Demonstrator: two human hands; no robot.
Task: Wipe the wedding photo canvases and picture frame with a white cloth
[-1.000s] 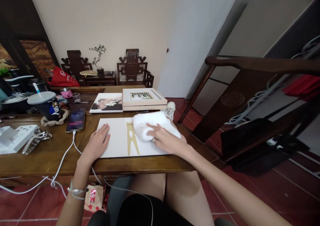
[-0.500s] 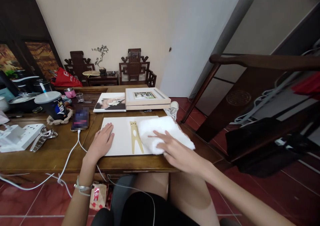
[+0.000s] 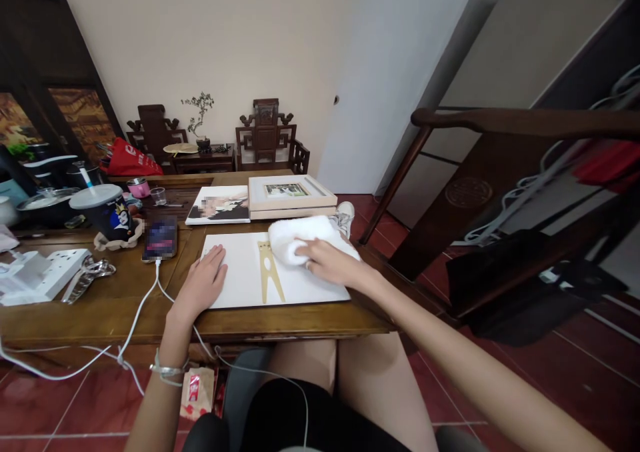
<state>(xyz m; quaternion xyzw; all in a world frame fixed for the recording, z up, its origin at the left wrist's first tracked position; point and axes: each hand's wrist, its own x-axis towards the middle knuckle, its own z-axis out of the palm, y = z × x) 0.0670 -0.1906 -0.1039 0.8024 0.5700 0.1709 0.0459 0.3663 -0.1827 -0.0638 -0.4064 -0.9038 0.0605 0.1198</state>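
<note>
White fluffy cloth (image 3: 300, 229) hides upper right of white rectangular board (image 3: 233, 273) on brown wooden desk (image 3: 300, 322). Right hand (image 3: 327, 264) on cloth, some fingers buried; can't tell if they clamp it. Left hand (image 3: 204, 282) flat on board's left edge, fingers near together, thumb apart. Black cup (image 3: 103, 225) with cloudy lid, one straw: contents hidden. Small clear plastic cup (image 3: 159, 197), pink mug (image 3: 139, 188): contents unclear. One gold A-shaped flat figure (image 3: 265, 282) on board, left of cloth. Two carved dark wooden chairs (image 3: 265, 132) beyond.

Head-worn view, facing forward and down, hands (image 3: 203, 284) (image 3: 326, 263) near, table (image 3: 300, 323) below
</note>
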